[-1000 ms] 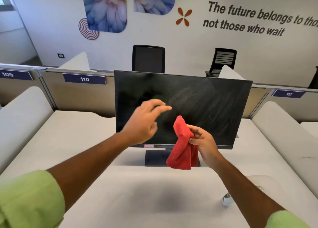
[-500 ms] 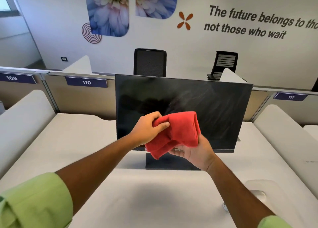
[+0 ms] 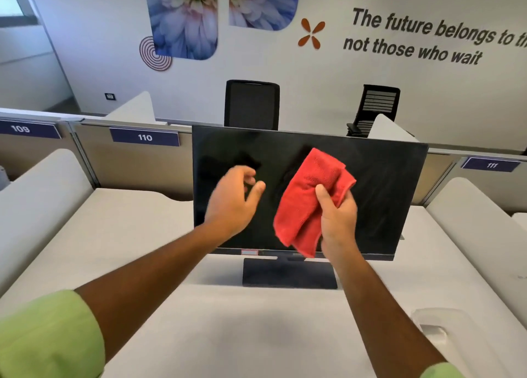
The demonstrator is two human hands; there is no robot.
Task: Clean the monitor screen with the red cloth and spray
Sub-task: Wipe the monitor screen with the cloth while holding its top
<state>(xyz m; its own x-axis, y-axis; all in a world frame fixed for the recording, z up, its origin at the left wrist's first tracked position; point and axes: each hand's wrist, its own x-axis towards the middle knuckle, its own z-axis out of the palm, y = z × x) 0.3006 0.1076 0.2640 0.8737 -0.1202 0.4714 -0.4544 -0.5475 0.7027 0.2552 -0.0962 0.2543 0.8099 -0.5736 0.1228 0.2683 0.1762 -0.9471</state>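
The crumpled red microfibre cloth [image 3: 306, 203] sits at the centre of the frame, bunched in the right hand [image 3: 338, 215], whose fingers are closed around it, in front of the dark flat rectangular monitor screen [image 3: 385, 184]. To its left, the left hand [image 3: 232, 203] is empty, fingers loosely curled and parted, slightly blurred. The monitor stands on a black rectangular base [image 3: 288, 272] on the white desk [image 3: 142, 235].

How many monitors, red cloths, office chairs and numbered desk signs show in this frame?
Monitor: 1
Red cloth: 1
Office chairs: 2
Numbered desk signs, 109, 110, 111: 3
Total: 7
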